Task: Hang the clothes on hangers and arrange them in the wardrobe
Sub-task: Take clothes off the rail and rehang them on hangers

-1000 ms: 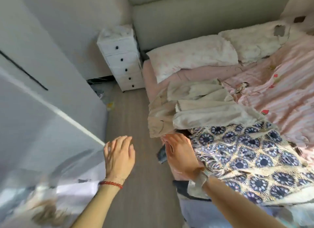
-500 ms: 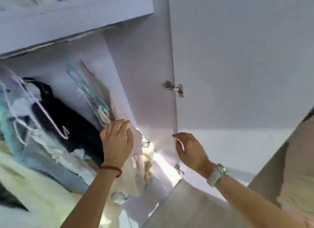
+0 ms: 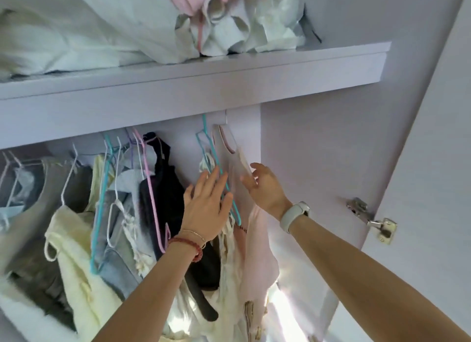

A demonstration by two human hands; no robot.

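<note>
Step in hand, by judgement: arranging stage inside the wardrobe (image 3: 318,163), at far right end of the hanging row. Left hand (image 3: 207,206) spread flat, fingers straight, laid over the teal hanger (image 3: 224,186) and the dark garment beside it; nothing gripped. Right hand (image 3: 265,186) reaching at the pink top (image 3: 254,239), fingers relaxed and slightly bent, tips at or just touching the fabric edge; no firm pinch visible.

Next move, prob.: free an empty hanger from the rail, or part the row to make a gap; calls for a curl of fingers round the hanger wire, a lift to unhook w/o dragging the neighbouring strap or the pink top along.

Containers & contents:
- Hanging bay: from left, grey pieces, cream knit top (image 3: 74,252), blue-grey denim on teal/white hangers, black garment (image 3: 163,189) w/ pink hanger (image 3: 153,194), cream lace piece, pink top nearest right wall. Rail itself hidden behind shelf front.
- Upper shelf (image 3: 254,69): heap of white bedding (image 3: 76,31), crumpled pale clothes, a pink item on top.
- Door hinge (image 3: 369,219) at right, door swung open.

Clothes to hang: not in view here.
</note>
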